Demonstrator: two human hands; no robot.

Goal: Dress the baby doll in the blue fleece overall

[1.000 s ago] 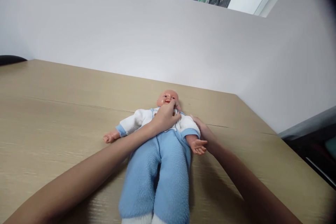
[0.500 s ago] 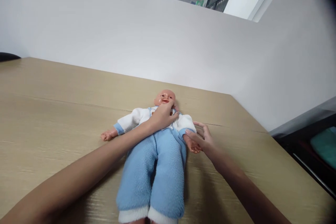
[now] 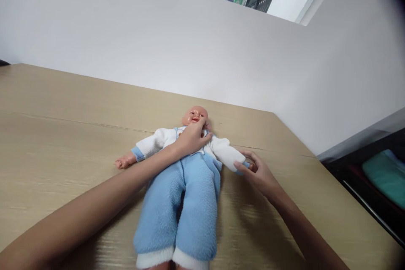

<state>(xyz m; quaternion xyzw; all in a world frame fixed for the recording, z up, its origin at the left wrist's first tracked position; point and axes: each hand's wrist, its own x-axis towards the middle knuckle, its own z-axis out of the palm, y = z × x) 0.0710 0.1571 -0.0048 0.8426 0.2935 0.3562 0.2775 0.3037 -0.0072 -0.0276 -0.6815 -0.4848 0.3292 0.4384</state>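
A baby doll [image 3: 199, 194] lies on its back on the table, head away from me, in a white top and light blue fleece trousers with white cuffs. My left hand [image 3: 192, 136] rests across its upper chest, gripping it near the neck, with fingertips by the chin and the thumb apart. Part of the chest is hidden beneath that hand. Around the blue cuff of the doll's arm on the right, my right hand [image 3: 255, 171] is closed, largely covering the doll's hand. The doll's other arm [image 3: 148, 145] stretches out to the left, untouched.
The wooden table [image 3: 69, 135] has a thin seam running across it. Behind it stands a white partition wall [image 3: 152, 42]. Past the right edge are a dark frame and a teal cloth [image 3: 384, 177].
My right hand has moved outward to the right, and the doll's arm in it now extends further from the body. My left hand stays on the chest. The view has shifted slightly.
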